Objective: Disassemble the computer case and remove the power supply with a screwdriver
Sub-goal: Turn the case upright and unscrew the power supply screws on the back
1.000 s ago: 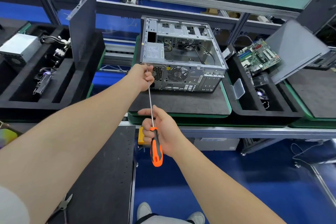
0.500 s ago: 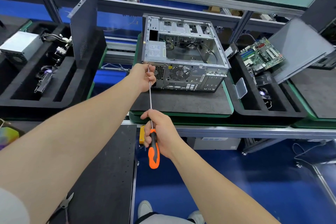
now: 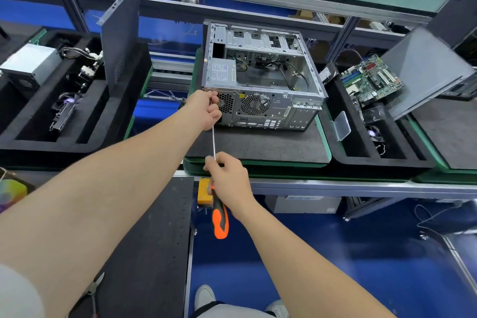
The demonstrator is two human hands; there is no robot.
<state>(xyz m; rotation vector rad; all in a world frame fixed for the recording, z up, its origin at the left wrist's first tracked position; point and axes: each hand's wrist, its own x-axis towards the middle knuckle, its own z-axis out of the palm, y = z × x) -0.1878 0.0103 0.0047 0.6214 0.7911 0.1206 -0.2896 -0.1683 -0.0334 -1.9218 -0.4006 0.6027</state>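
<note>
An open grey computer case (image 3: 260, 77) lies on its side on a black foam pad (image 3: 258, 142), rear panel toward me. The power supply (image 3: 223, 75) with a white label sits inside at the case's near left corner. My right hand (image 3: 228, 179) grips the orange and black handle of a long screwdriver (image 3: 219, 219). Its thin shaft runs up to the case's rear left corner. There my left hand (image 3: 206, 110) is closed around the upper end of the shaft, hiding the tip and the screw.
A black foam tray (image 3: 64, 116) at left holds a removed power supply (image 3: 29, 64), cables and an upright side panel (image 3: 121, 31). At right a tray (image 3: 382, 147) holds a motherboard (image 3: 371, 80), a fan and a leaning panel (image 3: 426, 70). Pliers (image 3: 94, 289) lie on the near black bench.
Both hands stay on the screwdriver at the case's rear left corner. My right hand has turned slightly on the handle; the view has shifted a little.
</note>
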